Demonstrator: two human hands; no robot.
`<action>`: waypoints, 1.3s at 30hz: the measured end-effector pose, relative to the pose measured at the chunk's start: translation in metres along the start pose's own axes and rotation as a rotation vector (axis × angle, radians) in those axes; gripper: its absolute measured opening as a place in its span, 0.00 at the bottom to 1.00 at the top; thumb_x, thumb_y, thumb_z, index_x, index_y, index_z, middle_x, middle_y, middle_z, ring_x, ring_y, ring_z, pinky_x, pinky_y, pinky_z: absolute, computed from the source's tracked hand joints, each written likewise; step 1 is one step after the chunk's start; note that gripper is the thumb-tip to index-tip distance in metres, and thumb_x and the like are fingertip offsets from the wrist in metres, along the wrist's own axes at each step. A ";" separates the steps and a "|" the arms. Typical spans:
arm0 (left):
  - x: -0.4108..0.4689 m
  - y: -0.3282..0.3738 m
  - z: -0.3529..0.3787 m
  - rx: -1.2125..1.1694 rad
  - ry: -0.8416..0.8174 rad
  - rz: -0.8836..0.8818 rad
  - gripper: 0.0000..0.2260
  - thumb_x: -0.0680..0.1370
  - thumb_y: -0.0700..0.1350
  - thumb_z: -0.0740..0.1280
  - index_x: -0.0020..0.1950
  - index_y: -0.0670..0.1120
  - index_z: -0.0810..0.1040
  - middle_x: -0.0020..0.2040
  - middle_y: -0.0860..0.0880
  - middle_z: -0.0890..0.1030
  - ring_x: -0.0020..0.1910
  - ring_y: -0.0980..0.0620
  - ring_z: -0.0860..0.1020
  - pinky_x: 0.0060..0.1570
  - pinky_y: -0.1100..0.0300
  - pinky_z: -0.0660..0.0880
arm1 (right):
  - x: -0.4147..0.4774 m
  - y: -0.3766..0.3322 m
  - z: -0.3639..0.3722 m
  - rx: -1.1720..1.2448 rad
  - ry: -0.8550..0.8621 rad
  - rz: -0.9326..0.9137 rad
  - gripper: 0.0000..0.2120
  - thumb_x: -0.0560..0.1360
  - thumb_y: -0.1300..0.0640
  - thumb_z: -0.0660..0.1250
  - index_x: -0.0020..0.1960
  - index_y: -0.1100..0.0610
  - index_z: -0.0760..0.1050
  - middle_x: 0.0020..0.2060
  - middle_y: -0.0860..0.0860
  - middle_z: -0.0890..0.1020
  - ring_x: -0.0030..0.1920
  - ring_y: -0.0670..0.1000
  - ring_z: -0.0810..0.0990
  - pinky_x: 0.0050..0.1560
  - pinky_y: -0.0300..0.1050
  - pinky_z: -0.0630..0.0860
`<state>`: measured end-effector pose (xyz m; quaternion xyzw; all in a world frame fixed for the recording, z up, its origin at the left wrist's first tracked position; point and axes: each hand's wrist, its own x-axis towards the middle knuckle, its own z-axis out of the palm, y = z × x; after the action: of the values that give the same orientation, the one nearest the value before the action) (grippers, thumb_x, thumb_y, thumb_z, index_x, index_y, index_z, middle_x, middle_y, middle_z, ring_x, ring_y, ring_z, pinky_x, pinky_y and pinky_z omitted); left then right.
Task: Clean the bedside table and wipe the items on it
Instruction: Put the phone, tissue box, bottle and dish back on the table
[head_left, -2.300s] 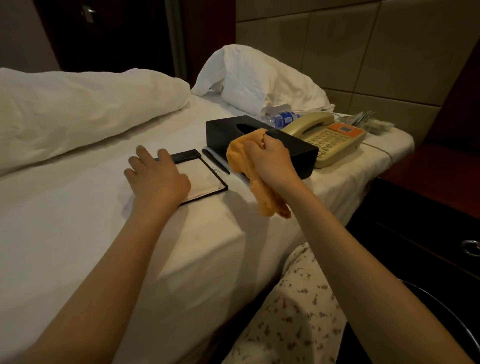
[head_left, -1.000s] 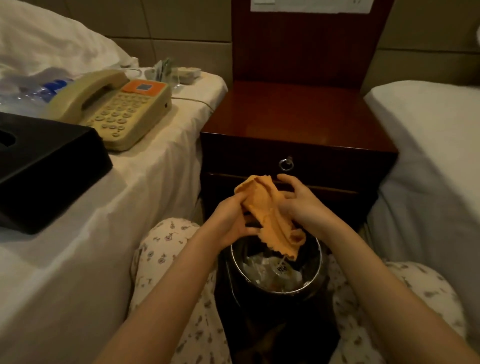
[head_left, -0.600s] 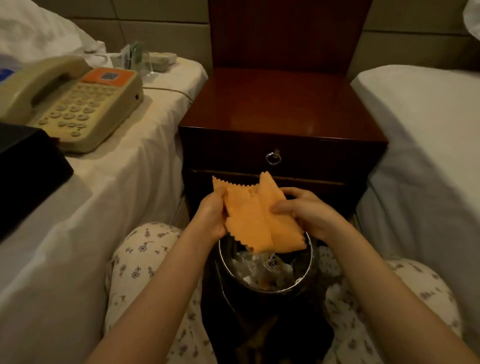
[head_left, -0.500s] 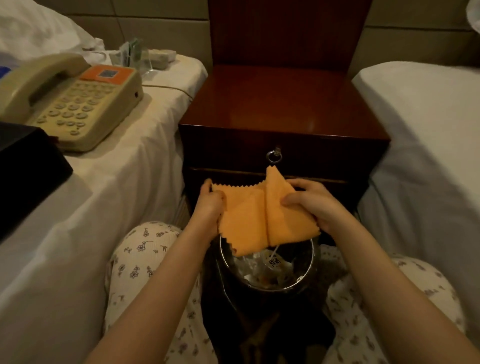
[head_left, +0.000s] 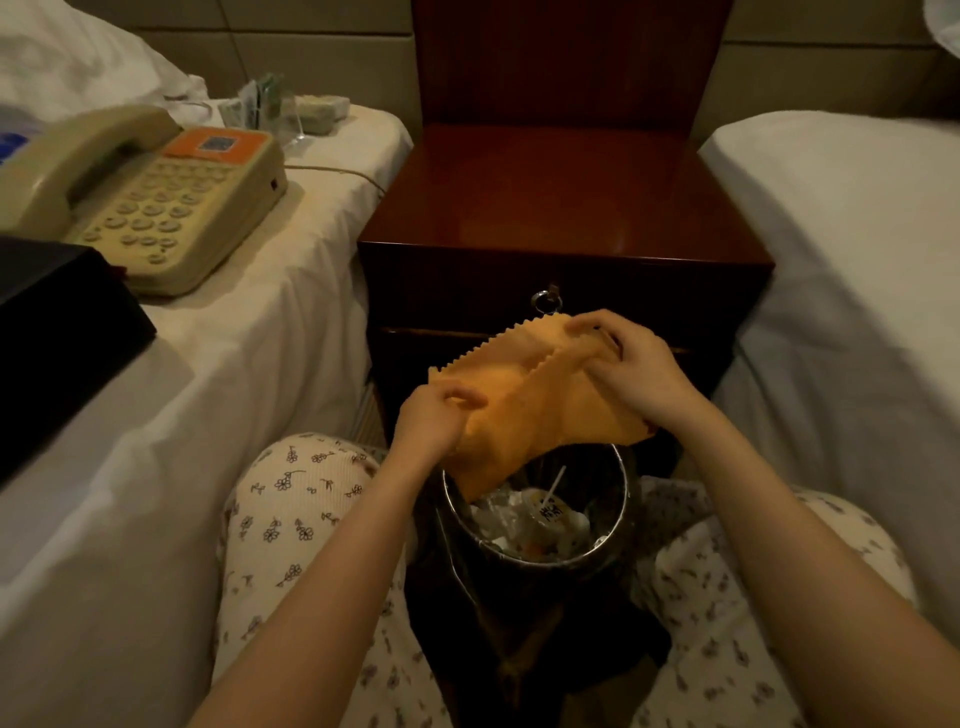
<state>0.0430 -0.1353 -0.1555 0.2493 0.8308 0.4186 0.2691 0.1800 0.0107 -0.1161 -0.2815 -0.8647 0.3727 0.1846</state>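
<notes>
An orange cloth (head_left: 530, 400) with zigzag edges is stretched between both hands above a round waste bin (head_left: 613, 551) full of wrappers. My left hand (head_left: 431, 415) pinches its lower left edge. My right hand (head_left: 634, 369) grips its upper right part. Behind them stands the dark red wooden bedside table (head_left: 561, 202), its top bare, with a ring pull (head_left: 546, 300) on the drawer. On the bed at left lie a beige telephone (head_left: 140, 197) and a black tissue box (head_left: 57, 332).
White beds flank the table, the left bed (head_left: 249, 364) and the right bed (head_left: 852, 270). A glass and small packets (head_left: 275, 106) sit near the left bed's head. My knees in flowered trousers (head_left: 291, 499) bracket the bin.
The view swung from the left bed to the bedside table and bin. Both hands took the cloth over the bin and spread it wider; the right hand rose.
</notes>
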 end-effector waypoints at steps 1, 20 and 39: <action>0.001 -0.002 0.001 0.092 -0.015 0.003 0.17 0.78 0.34 0.56 0.51 0.53 0.78 0.56 0.49 0.72 0.37 0.52 0.72 0.36 0.59 0.71 | 0.000 0.001 0.000 -0.043 -0.010 -0.015 0.19 0.75 0.66 0.63 0.62 0.50 0.72 0.55 0.43 0.72 0.56 0.43 0.70 0.49 0.37 0.67; 0.008 0.046 0.004 -0.400 -0.354 0.115 0.08 0.74 0.43 0.70 0.52 0.48 0.80 0.48 0.49 0.81 0.47 0.53 0.79 0.43 0.63 0.75 | 0.000 -0.015 0.002 0.055 -0.036 -0.157 0.17 0.71 0.66 0.69 0.52 0.48 0.69 0.39 0.45 0.74 0.37 0.44 0.74 0.35 0.32 0.70; 0.014 0.037 0.004 -0.722 -0.327 0.063 0.16 0.76 0.36 0.67 0.61 0.48 0.74 0.50 0.45 0.82 0.43 0.51 0.82 0.39 0.61 0.80 | 0.000 -0.017 0.007 0.196 0.221 -0.131 0.11 0.67 0.63 0.75 0.38 0.48 0.78 0.37 0.41 0.80 0.42 0.37 0.79 0.47 0.33 0.75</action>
<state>0.0421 -0.1045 -0.1304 0.2273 0.5684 0.6465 0.4553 0.1703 -0.0028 -0.1083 -0.2442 -0.8152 0.4093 0.3291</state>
